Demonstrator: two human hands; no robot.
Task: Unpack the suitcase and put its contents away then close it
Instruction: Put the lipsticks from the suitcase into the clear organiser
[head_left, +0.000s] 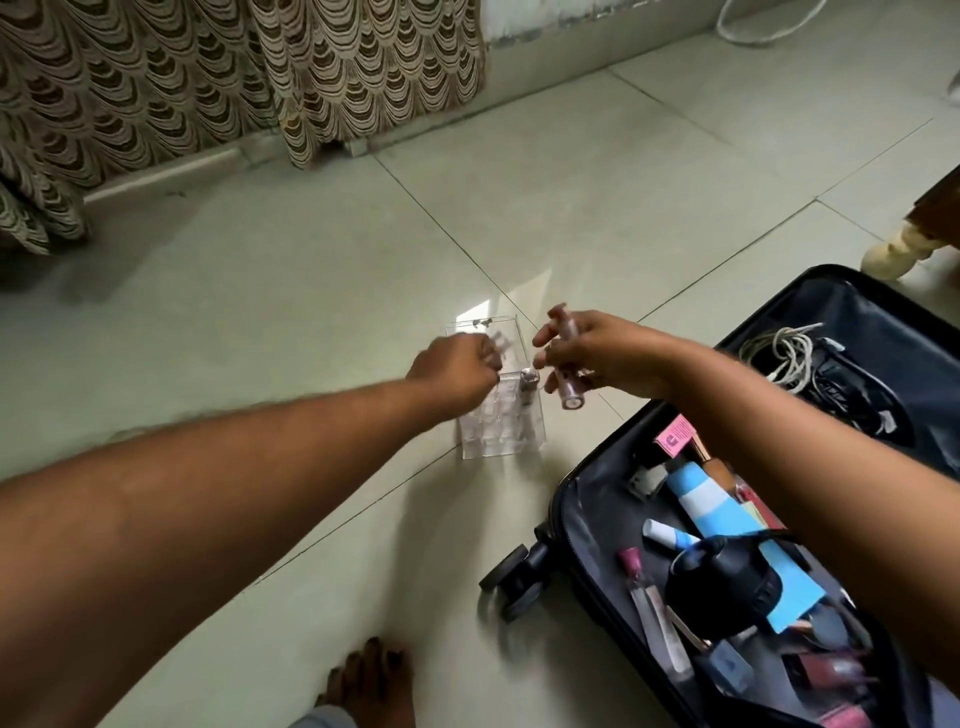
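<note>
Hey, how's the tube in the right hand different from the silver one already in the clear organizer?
The pink tube is held tilted in the air by the right hand; the silver tube stands upright in a slot of the organizer. The pink one looks paler and longer; the silver one is metallic and darker. Both are small cylindrical cosmetic tubes.

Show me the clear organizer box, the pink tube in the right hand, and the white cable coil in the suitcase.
clear organizer box (501, 431), head view, front wall.
pink tube (571, 397), head view, lower capped end.
white cable coil (779, 348), head view, middle of the loops.
</note>
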